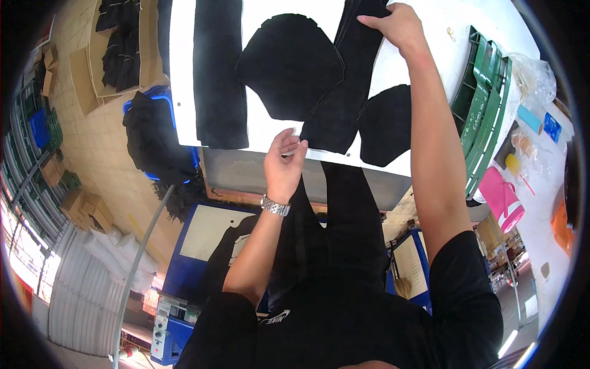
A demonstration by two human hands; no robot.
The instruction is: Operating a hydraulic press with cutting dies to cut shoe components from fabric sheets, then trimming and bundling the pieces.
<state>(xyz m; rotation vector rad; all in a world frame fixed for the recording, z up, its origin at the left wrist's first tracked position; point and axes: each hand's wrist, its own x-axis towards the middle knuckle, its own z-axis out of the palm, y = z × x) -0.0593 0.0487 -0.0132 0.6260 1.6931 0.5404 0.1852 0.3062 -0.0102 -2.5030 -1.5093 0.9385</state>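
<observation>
A long black fabric piece (335, 123) slants across the white board (270, 126) on the table. My left hand (284, 169), with a metal watch on the wrist, is at the board's near edge; its thumb and fingertips close together at the piece's near left corner. My right hand (399, 26) reaches to the far end of the same piece, thumb stretched out and apart from the fingers, whose tips are partly hidden. Left of the long piece lie a wide black panel (292, 67) with a notched top and a straight black strip (220, 74). A smaller rounded black piece (386, 126) lies beside my right forearm.
Green plastic crates (482, 104) stand at the table's right, near a pink container (501, 200) and clear plastic bags. On the left are a blue bin (163, 135) heaped with black cloth and a cardboard box (117, 49) of black bundles. Blue-framed equipment (196, 252) stands below the table.
</observation>
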